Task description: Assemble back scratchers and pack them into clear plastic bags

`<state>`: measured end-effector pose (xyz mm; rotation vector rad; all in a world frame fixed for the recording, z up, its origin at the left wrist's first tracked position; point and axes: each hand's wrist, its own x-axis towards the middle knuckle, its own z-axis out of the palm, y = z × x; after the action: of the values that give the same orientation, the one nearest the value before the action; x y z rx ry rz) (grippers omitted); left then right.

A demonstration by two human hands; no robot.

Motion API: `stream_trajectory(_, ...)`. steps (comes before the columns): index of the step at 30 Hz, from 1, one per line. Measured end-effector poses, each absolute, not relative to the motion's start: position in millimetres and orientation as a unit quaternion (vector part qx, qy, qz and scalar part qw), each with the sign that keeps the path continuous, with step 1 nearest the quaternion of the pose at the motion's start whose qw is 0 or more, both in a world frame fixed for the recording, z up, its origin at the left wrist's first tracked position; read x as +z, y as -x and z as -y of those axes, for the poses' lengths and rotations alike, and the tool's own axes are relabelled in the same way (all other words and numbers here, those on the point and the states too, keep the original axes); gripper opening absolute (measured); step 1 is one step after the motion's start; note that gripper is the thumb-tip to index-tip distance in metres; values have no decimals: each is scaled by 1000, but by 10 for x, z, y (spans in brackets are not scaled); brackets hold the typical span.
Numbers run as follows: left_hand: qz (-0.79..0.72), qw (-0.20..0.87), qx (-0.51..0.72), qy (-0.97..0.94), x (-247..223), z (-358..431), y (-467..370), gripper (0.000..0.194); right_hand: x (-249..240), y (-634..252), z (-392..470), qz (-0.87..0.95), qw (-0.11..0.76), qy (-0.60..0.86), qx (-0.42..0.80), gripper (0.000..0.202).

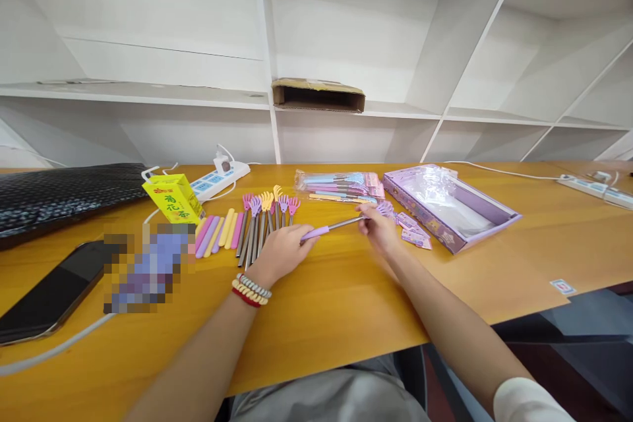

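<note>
Both my hands hold one back scratcher level above the table. Its purple handle end is closed in my left hand, which wears several bracelets. Near the purple claw head, my right hand pinches the metal rod; the fingers partly cover the head. Left of my left hand lie several loose metal rods with claw heads in pink, purple and yellow. Beside them is a row of loose handles in the same colours. Small purple cards lie just right of my right hand.
Packaged back scratchers lie behind my hands. A purple display box with clear plastic inside stands right. At left are a yellow drink carton, a power strip and a phone. A cardboard box sits on the shelf.
</note>
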<state>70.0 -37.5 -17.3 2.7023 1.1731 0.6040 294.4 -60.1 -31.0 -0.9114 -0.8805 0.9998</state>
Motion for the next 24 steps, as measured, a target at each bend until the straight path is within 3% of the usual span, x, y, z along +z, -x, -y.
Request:
stream_trajectory(2, -381, 60, 190, -903, -152, 316, -619, 35, -251, -3142, 620, 414, 674, 388, 472, 20)
stream_trajectory(6, -385, 37, 207, -899, -119, 229, -484, 38, -145, -3458, 708, 495, 516, 345, 608, 50)
stream_trajectory(12, -383, 11, 169, -908, -48, 191, -361, 47, -171, -3417, 729, 570, 361, 474, 566, 35)
stream_trajectory(19, -448, -75, 36, -890, -29, 270, -463, 68, -321, -3063, 694, 601, 407, 529, 439, 25)
stream_trajectory(24, -449, -82, 13, -890, -6, 336, -529, 71, -359, -2931, 710, 618, 414, 531, 405, 25)
